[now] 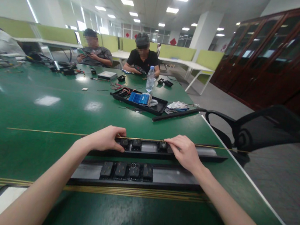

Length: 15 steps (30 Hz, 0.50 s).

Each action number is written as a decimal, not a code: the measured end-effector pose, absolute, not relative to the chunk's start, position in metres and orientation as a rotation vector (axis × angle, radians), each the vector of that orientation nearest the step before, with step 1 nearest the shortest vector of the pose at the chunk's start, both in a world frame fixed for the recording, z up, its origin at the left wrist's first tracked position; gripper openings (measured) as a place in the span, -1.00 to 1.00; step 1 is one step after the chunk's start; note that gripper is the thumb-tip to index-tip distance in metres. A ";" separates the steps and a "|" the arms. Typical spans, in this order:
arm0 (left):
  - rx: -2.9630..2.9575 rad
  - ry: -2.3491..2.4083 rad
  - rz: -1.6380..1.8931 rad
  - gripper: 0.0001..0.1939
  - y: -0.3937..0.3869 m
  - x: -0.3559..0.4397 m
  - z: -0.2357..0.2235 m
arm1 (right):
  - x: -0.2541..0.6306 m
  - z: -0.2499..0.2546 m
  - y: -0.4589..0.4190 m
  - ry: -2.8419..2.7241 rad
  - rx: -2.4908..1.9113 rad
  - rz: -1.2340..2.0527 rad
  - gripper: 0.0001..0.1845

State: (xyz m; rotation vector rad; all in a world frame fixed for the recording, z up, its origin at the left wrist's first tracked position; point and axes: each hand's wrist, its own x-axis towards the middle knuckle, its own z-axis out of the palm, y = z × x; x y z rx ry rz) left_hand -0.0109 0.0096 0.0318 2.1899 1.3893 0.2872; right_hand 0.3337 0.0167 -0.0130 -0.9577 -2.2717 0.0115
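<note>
A long thin brass-coloured rod (44, 131) lies across the far black channel (208, 156), running past both hands and out beyond each end. My right hand (185, 151) pinches the rod between thumb and fingertips, above a black socket block (163, 146). My left hand (107, 138) is curled at the channel, thumb in front and fingers behind, around the leftmost socket block (124, 144); the fingertips are partly hidden. Another block (136, 145) sits beside it. Nearer me, a second channel (174, 175) holds a row of several black socket blocks (120, 170).
Several brass rods (133, 192) lie along the near side. Ahead are a black tray (159, 107) with a blue box (138, 98), a water bottle (150, 79), gloves (178, 107) and a black strip (176, 116). Three people sit across the green table (63, 115); a chair (271, 125) stands right.
</note>
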 end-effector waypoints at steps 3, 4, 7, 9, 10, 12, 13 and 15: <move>2.215 1.380 0.289 -0.64 0.010 -0.011 0.032 | 0.334 -0.012 0.016 -2.262 -0.956 -0.014 -0.75; 2.221 1.380 0.291 -0.63 0.010 -0.011 0.031 | 0.334 -0.012 0.016 -2.259 -0.957 -0.016 -0.75; 2.220 1.383 0.305 -0.63 0.010 -0.011 0.032 | 0.334 -0.012 0.017 -2.260 -0.959 -0.006 -0.74; 2.209 1.381 0.312 -0.63 0.009 -0.010 0.032 | 0.334 -0.013 0.017 -2.261 -0.957 -0.010 -0.73; 2.199 1.384 0.316 -0.63 0.009 -0.010 0.033 | 0.334 -0.013 0.017 -2.260 -0.956 -0.015 -0.73; 2.181 1.388 0.321 -0.63 0.008 -0.010 0.034 | 0.334 -0.013 0.017 -2.263 -0.953 -0.017 -0.72; 2.175 1.381 0.315 -0.63 0.007 -0.009 0.035 | 0.334 -0.013 0.017 -2.268 -0.953 -0.015 -0.72; 2.175 1.391 0.324 -0.63 0.007 -0.009 0.036 | 0.334 -0.013 0.017 -2.276 -0.953 -0.015 -0.73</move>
